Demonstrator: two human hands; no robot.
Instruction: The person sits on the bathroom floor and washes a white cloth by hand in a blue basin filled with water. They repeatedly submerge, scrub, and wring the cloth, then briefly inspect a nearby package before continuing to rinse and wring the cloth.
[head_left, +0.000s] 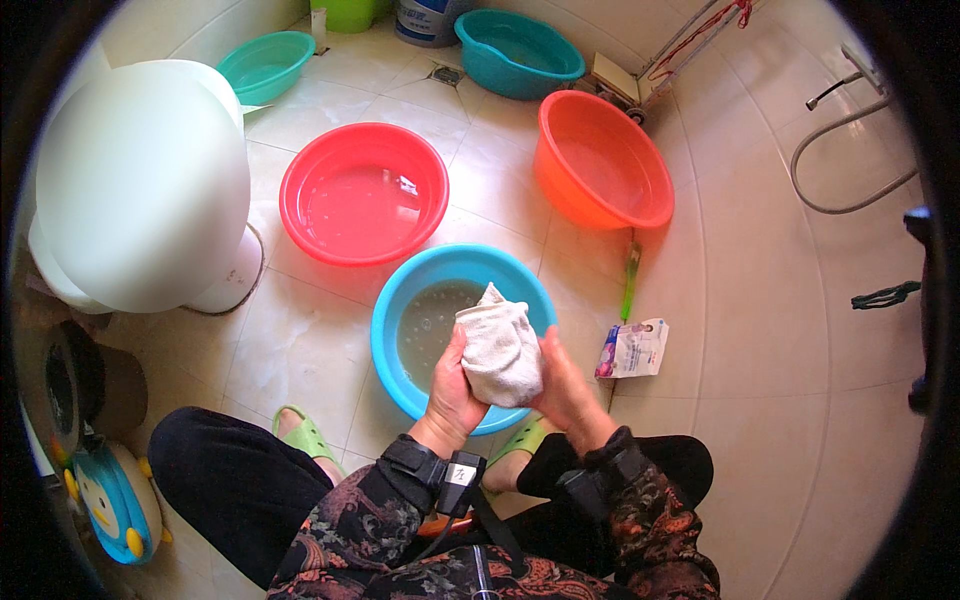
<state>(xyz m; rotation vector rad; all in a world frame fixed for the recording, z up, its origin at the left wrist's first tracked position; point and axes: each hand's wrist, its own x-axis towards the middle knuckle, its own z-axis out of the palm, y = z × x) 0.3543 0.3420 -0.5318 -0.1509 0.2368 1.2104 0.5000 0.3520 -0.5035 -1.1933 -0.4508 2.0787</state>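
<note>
A bunched white cloth, perhaps a sock or small towel, is pressed between my two hands. My left hand grips its left side, thumb upward. Against its right side lies my right hand, fingers partly hidden behind the fabric. Both hands are above the near right part of a blue plastic basin. Greyish, cloudy water with bubbles shows inside that basin.
Beyond stand a red basin with water and an orange basin leaning at the wall. A detergent packet and a green-handled brush lie at right. Left is a white toilet. Teal basins stand at the back.
</note>
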